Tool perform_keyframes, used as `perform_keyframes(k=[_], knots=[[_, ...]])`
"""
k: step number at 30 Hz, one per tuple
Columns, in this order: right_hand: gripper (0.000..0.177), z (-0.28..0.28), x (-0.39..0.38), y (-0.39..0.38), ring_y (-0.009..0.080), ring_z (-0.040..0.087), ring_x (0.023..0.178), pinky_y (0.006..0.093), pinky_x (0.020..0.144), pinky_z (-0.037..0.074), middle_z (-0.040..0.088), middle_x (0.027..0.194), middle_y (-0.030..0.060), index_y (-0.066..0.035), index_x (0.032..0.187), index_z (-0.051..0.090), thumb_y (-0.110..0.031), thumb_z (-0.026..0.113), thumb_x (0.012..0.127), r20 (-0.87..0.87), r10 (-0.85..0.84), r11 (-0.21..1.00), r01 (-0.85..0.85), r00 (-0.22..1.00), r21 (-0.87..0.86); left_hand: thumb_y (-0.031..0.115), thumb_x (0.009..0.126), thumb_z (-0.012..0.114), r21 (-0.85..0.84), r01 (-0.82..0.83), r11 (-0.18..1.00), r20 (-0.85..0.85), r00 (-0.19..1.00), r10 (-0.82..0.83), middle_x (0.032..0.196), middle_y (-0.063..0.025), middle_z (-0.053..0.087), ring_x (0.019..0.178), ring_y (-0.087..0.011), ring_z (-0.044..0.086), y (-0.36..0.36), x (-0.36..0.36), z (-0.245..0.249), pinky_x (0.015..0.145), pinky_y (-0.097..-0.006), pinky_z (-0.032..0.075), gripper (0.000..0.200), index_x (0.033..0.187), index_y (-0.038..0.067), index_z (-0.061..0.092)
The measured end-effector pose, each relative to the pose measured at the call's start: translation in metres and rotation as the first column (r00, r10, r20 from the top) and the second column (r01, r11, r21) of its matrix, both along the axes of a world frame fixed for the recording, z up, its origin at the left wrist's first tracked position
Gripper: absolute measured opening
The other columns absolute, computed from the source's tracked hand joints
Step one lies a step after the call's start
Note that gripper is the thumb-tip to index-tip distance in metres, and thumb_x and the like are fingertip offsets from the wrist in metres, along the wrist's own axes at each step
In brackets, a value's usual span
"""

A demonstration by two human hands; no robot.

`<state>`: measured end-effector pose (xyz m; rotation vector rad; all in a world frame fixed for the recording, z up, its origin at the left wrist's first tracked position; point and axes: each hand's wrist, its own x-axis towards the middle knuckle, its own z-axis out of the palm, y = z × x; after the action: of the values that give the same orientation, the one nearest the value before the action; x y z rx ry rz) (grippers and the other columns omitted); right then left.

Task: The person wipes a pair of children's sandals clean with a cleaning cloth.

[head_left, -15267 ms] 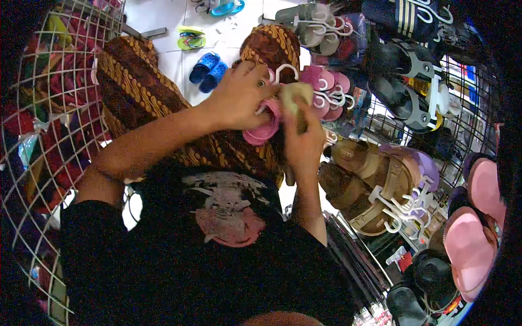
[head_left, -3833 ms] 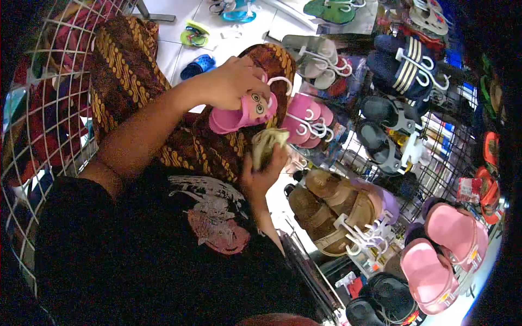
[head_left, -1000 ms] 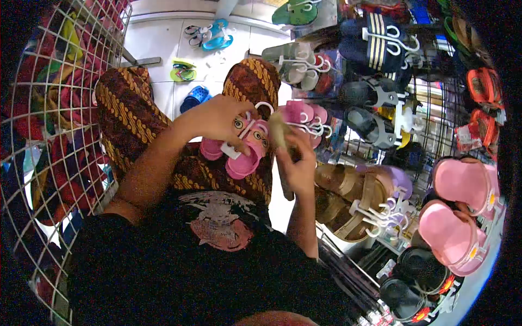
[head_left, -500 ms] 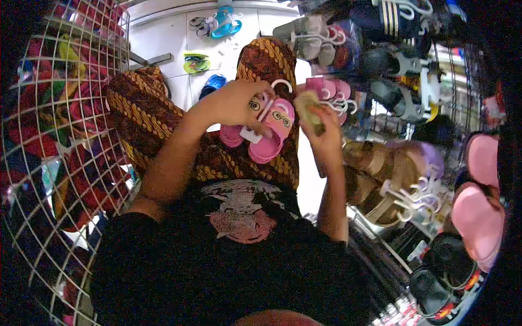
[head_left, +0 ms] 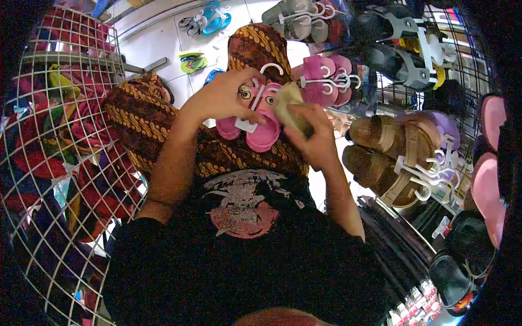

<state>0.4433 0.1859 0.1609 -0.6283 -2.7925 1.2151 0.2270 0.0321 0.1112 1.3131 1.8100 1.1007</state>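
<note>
A pair of small pink sandals (head_left: 263,137) with cartoon eyes on the straps rests over my lap. A white hanger (head_left: 280,67) joins the two, and a white tag (head_left: 246,125) hangs between them. My left hand (head_left: 220,99) grips the pair from the left side, its fingers curled around the straps. In my right hand (head_left: 317,137) is a yellowish-beige cloth (head_left: 287,102), bunched up and pressed against the strap of the right-hand sandal. The cloth covers part of that strap.
A wire grid (head_left: 68,163) with colourful goods behind it stands at left. To the right hang pink sandals (head_left: 321,81), brown sandals (head_left: 380,155) and grey-black ones (head_left: 402,68). Blue flip-flops (head_left: 216,20) and green flip-flops (head_left: 192,62) lie on the tiled floor (head_left: 157,43).
My right hand has moved left, bringing the cloth from beside the sandals onto the right-hand one. My left hand still grips the pair. The view has shifted slightly.
</note>
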Motion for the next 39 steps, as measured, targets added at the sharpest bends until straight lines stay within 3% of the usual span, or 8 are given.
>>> perform_keyframes(k=[5, 9, 15, 21, 26, 28, 33, 39], knots=[[0.041, -0.021, 0.012, 0.018, 0.0304, 0.058, 0.109, 0.0388, 0.095, 0.045, 0.061, 0.116, 0.0144, -0.007, 0.115, 0.062, -0.021, 0.076, 0.079, -0.042, -0.263, 0.964, 0.264, 0.964, 0.010, 0.038, 0.073, 0.081, 0.098, 0.234, 0.967, -0.003, 0.972, -0.235, 0.107, -0.0181, 0.064, 0.102, -0.0322, 0.061, 0.000, -0.004, 0.016, 0.090, -0.0381, 0.046, 0.068, 0.135, 0.020, 0.056], [0.045, -0.002, 0.020, -0.004, 0.0304, 0.058, 0.106, 0.0393, 0.093, 0.046, 0.059, 0.111, 0.0141, -0.007, 0.113, 0.064, -0.026, 0.079, 0.075, 0.014, -0.026, 0.997, 0.027, 1.000, -0.067, 0.036, 0.077, 0.077, -0.028, 0.311, 0.950, -0.043, 0.949, -0.312, 0.104, -0.0201, 0.058, 0.102, -0.0356, 0.054, -0.002, -0.002, 0.007, 0.091, -0.0400, 0.041, 0.059, 0.132, 0.023, 0.060], [0.049, -0.008, 0.034, 0.007, 0.0345, 0.060, 0.099, 0.0412, 0.085, 0.051, 0.057, 0.107, 0.0147, -0.010, 0.116, 0.064, -0.031, 0.079, 0.074, -0.009, -0.106, 0.985, 0.106, 0.994, 0.137, 0.033, 0.078, 0.076, -0.073, 0.314, 0.946, 0.019, 0.949, -0.314, 0.089, -0.0140, 0.052, 0.088, -0.0300, 0.052, -0.003, -0.004, 0.019, 0.083, -0.0394, 0.042, 0.055, 0.131, 0.026, 0.061], [0.044, 0.019, 0.037, -0.004, 0.0311, 0.060, 0.097, 0.0380, 0.085, 0.049, 0.059, 0.102, 0.0130, -0.013, 0.117, 0.066, -0.030, 0.077, 0.078, 0.312, -0.094, 0.995, 0.079, 0.945, 0.061, 0.029, 0.074, 0.079, -0.152, 0.320, 0.935, 0.062, 0.947, -0.314, 0.091, -0.0136, 0.054, 0.086, -0.0289, 0.054, 0.001, -0.003, 0.024, 0.079, -0.0387, 0.044, 0.057, 0.128, 0.021, 0.063], [0.045, 0.020, 0.035, -0.009, 0.0286, 0.060, 0.097, 0.0363, 0.086, 0.048, 0.061, 0.101, 0.0133, -0.011, 0.118, 0.064, -0.028, 0.076, 0.079, -0.078, -0.191, 0.981, 0.193, 0.978, 0.019, 0.020, 0.063, 0.079, 0.029, 0.239, 0.971, -0.007, 0.971, -0.239, 0.115, -0.0163, 0.059, 0.110, -0.0340, 0.053, 0.002, 0.004, 0.014, 0.099, -0.0419, 0.039, 0.065, 0.125, 0.016, 0.060], [0.046, 0.023, 0.032, -0.014, 0.0305, 0.060, 0.101, 0.0381, 0.090, 0.046, 0.062, 0.108, 0.0144, -0.006, 0.119, 0.061, -0.029, 0.075, 0.081, 0.232, -0.121, 0.990, 0.133, 0.965, -0.040, 0.021, 0.061, 0.079, 0.088, 0.113, 0.990, -0.023, 0.994, -0.111, 0.120, -0.0156, 0.058, 0.114, -0.0348, 0.052, 0.000, 0.011, 0.011, 0.102, -0.0426, 0.037, 0.068, 0.126, 0.017, 0.058], [0.048, 0.014, 0.028, -0.002, 0.0351, 0.057, 0.112, 0.0415, 0.096, 0.044, 0.058, 0.118, 0.0185, -0.012, 0.128, 0.053, -0.035, 0.068, 0.088, 0.136, -0.277, 0.938, 0.298, 0.951, -0.178, 0.021, 0.059, 0.080, 0.008, 0.202, 0.979, -0.191, 0.962, -0.197, 0.124, -0.0157, 0.055, 0.118, -0.0363, 0.049, -0.002, 0.010, 0.014, 0.104, -0.0449, 0.036, 0.070, 0.126, 0.018, 0.058], [0.043, 0.056, 0.003, -0.013, 0.0414, 0.057, 0.104, 0.0467, 0.091, 0.046, 0.056, 0.108, 0.0205, -0.019, 0.128, 0.057, -0.037, 0.063, 0.090, 0.361, -0.257, 0.947, 0.160, 0.896, 0.278, 0.023, 0.058, 0.081, -0.073, 0.233, 0.970, -0.279, 0.929, -0.244, 0.123, -0.0158, 0.055, 0.119, -0.0382, 0.047, 0.002, 0.020, 0.024, 0.102, -0.0469, 0.037, 0.074, 0.128, 0.018, 0.057]])
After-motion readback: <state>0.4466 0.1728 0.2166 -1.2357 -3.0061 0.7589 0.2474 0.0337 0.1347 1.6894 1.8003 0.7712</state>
